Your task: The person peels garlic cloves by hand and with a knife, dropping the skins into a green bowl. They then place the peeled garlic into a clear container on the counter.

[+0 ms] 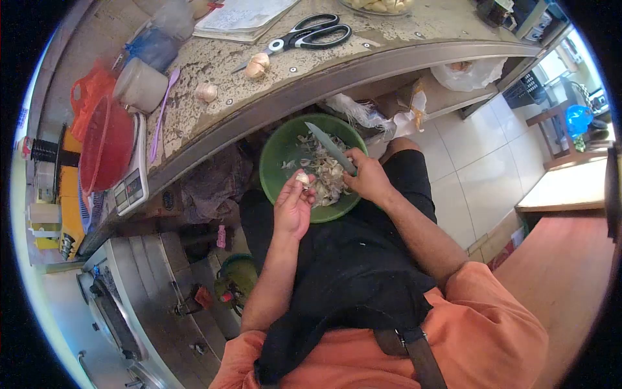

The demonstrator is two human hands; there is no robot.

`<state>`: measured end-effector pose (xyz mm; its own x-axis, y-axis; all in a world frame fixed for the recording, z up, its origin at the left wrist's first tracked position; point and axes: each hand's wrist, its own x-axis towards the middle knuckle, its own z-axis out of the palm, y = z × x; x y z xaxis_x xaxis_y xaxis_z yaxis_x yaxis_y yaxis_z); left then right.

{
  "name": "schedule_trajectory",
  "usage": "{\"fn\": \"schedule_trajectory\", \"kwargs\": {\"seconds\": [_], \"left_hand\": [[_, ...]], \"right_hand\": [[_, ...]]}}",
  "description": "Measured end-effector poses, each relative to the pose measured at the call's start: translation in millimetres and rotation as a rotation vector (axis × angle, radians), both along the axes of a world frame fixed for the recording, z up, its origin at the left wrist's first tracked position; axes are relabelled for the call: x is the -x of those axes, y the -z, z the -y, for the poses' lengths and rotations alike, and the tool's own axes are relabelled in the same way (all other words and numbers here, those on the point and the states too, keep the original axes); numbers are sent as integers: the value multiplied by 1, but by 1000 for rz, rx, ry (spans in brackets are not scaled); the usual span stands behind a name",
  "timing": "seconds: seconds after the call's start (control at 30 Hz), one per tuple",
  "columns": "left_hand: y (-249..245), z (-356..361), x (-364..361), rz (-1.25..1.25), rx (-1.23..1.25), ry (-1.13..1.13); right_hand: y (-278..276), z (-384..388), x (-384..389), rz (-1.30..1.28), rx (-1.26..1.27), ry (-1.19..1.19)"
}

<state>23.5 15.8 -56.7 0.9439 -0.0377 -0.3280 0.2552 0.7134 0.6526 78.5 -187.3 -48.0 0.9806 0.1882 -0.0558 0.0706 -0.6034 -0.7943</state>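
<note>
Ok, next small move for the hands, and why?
Probably bring the knife to the garlic piece: the left hand pinches it at the green bowl of papery skins, and the right hand grips the knife, its blade apart from the garlic piece.

R hand point(370, 178) hides knife point(332, 148) hndl, clear bowl point(381, 11) cropped @ top, scale point(131, 191) rdg illegible

basin point(277, 146): green | garlic point(302, 177): off-white | knife point(329, 146): grey | countertop point(395, 27): speckled beige-brown
</note>
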Motion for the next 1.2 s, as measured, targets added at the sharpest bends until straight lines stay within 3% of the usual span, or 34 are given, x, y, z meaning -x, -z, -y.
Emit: {"fn": "schedule_trajectory", "kwargs": {"seconds": [0.17, 0.47, 0.67, 0.87, 0.9, 1.2], "left_hand": [[0, 1, 0, -31, 15, 5], [-1, 1, 0, -35, -3, 3], [1, 0, 1, -38, -24, 21], [-6, 12, 1, -47, -45, 0], [-5, 15, 2, -45, -51, 2], [-12, 25, 8, 16, -478, -24]], "right_hand": [[9, 3, -1, 92, -94, -94], [0, 1, -1, -59, -28, -102], [6, -1, -1, 88, -76, -112], [-37, -19, 19, -330, -531, -80], [-35, -23, 20, -273, -522, -72], [-15, -32, 23, -86, -464, -33]]}}
